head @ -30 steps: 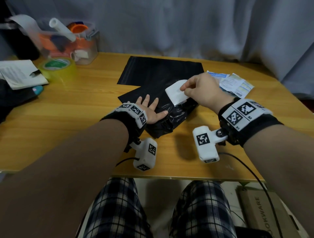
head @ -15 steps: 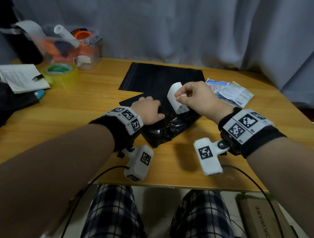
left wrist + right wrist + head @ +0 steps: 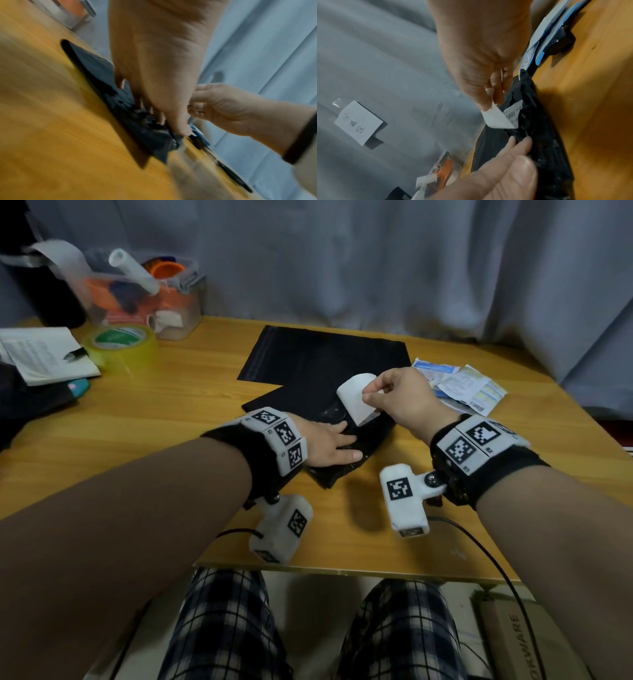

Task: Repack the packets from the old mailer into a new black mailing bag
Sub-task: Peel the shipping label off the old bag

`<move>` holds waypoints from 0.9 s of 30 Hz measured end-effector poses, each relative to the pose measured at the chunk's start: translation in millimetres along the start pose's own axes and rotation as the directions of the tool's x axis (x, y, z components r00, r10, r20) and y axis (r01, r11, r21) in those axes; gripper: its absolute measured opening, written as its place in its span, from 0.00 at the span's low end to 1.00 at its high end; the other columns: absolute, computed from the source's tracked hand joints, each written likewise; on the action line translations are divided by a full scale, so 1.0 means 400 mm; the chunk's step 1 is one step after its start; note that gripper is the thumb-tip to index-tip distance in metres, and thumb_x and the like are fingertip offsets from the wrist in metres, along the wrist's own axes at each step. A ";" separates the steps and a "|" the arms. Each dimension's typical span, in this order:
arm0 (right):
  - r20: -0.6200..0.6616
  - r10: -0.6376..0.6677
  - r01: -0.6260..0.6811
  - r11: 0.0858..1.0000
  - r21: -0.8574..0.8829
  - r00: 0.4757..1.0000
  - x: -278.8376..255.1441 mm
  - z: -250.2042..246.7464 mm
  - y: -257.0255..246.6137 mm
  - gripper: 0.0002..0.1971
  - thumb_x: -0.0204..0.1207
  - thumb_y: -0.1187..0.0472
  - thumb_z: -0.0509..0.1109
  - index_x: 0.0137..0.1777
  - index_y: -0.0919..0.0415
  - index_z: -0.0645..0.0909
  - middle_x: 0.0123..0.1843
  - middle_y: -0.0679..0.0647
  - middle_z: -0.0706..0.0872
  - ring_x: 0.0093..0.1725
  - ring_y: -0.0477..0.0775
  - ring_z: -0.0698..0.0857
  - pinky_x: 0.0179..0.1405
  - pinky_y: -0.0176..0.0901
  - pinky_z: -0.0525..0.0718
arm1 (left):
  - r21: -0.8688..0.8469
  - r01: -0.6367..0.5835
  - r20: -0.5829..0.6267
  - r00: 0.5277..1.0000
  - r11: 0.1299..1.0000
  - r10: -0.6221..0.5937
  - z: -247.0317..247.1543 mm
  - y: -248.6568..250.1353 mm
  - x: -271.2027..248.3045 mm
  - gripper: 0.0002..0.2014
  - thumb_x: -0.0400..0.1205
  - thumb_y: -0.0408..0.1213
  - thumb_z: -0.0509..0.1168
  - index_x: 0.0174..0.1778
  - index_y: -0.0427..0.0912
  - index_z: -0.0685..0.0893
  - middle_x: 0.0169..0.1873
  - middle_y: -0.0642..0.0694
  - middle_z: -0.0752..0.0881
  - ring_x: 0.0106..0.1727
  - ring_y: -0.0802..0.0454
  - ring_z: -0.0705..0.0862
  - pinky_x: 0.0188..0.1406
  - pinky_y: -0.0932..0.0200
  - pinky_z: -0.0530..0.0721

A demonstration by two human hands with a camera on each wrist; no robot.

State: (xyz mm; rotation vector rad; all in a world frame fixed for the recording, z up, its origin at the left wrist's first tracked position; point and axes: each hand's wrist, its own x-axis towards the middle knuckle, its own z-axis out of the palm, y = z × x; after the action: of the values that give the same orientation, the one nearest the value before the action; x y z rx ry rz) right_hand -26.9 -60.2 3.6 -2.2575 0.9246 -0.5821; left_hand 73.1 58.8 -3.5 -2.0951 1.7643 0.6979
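Note:
A crumpled old black mailer [image 3: 330, 477] lies near the table's front middle. My left hand [image 3: 337, 441] presses flat on it, fingers straight, thumb at its near edge [image 3: 180, 129]. My right hand [image 3: 373, 395] pinches a white label [image 3: 354, 402] between thumb and fingers; the label curls up off the mailer, its lower end still stuck by a barcode [image 3: 511, 116]. The flat new black mailing bag [image 3: 325, 357] lies just behind. Several white and blue packets [image 3: 466, 385] sit to the right of my right hand.
At the back left stand a clear plastic box [image 3: 147, 299] of supplies, a tape roll [image 3: 120, 344] and an open notebook with a pen [image 3: 44, 354]. A grey curtain hangs behind the table. A cardboard box [image 3: 513, 642] sits on the floor at the right.
My right hand has pulled the white label up so it curls back off the mailer. My left hand curled its fingers, then flattened again on the mailer.

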 end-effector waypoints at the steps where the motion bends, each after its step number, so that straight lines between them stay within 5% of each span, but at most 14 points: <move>1: -0.018 -0.002 0.001 0.999 -0.034 1.000 0.004 -0.003 0.005 0.06 0.76 0.62 0.72 0.48 0.63 0.86 0.35 0.43 0.79 0.34 0.40 0.78 0.38 0.33 0.78 | 0.002 -0.008 -0.028 1.000 1.000 0.009 -0.002 -0.006 0.003 0.31 0.85 0.60 0.39 0.83 0.52 0.50 0.84 0.49 0.45 0.84 0.47 0.52 0.81 0.49 0.51; 6: -0.049 -0.028 0.022 0.991 -0.133 0.998 0.008 -0.019 0.010 0.04 0.77 0.62 0.70 0.47 0.60 0.86 0.37 0.43 0.79 0.47 0.44 0.77 0.51 0.40 0.78 | -0.001 -0.017 -0.158 0.987 1.000 0.017 -0.008 -0.029 0.010 0.28 0.84 0.62 0.42 0.78 0.58 0.67 0.80 0.57 0.63 0.79 0.51 0.66 0.76 0.47 0.67; 13: 0.019 -0.192 0.189 0.935 -0.301 0.981 0.004 -0.042 -0.017 0.08 0.78 0.64 0.68 0.53 0.63 0.87 0.52 0.53 0.87 0.50 0.44 0.79 0.48 0.34 0.73 | -0.009 -0.038 -0.182 0.983 0.999 0.036 -0.003 -0.047 0.023 0.27 0.84 0.61 0.44 0.75 0.57 0.72 0.79 0.59 0.67 0.79 0.52 0.66 0.77 0.42 0.62; 17: 0.025 -0.209 0.204 0.914 -0.349 0.978 0.004 -0.050 -0.023 0.09 0.79 0.63 0.68 0.54 0.63 0.87 0.56 0.54 0.87 0.57 0.50 0.82 0.48 0.34 0.72 | 0.060 0.010 -0.185 0.983 0.998 0.001 -0.016 -0.044 0.035 0.28 0.84 0.62 0.43 0.70 0.55 0.78 0.72 0.58 0.77 0.73 0.53 0.73 0.74 0.44 0.57; 21: -0.016 -0.191 0.178 0.939 -0.294 0.981 0.008 -0.050 -0.023 0.08 0.78 0.63 0.68 0.53 0.62 0.87 0.55 0.55 0.87 0.57 0.52 0.83 0.47 0.34 0.71 | 0.066 0.032 -0.205 0.979 0.997 -0.017 -0.027 -0.039 0.048 0.27 0.83 0.62 0.45 0.56 0.54 0.86 0.65 0.57 0.83 0.67 0.53 0.77 0.72 0.43 0.57; 27: 0.041 -0.211 0.213 0.919 -0.333 0.977 0.020 -0.084 -0.032 0.09 0.79 0.64 0.68 0.54 0.63 0.87 0.51 0.53 0.86 0.47 0.42 0.75 0.45 0.33 0.69 | 0.070 0.039 -0.209 0.978 0.997 -0.024 -0.029 -0.037 0.049 0.26 0.83 0.62 0.46 0.53 0.54 0.87 0.61 0.56 0.85 0.64 0.54 0.79 0.71 0.43 0.57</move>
State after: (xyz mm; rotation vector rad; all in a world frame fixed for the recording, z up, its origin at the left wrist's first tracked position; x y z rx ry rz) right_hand -35.7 -71.9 37.5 -2.6902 0.8317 -0.5447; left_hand 91.7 39.3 -5.6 -2.2090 1.8280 0.4099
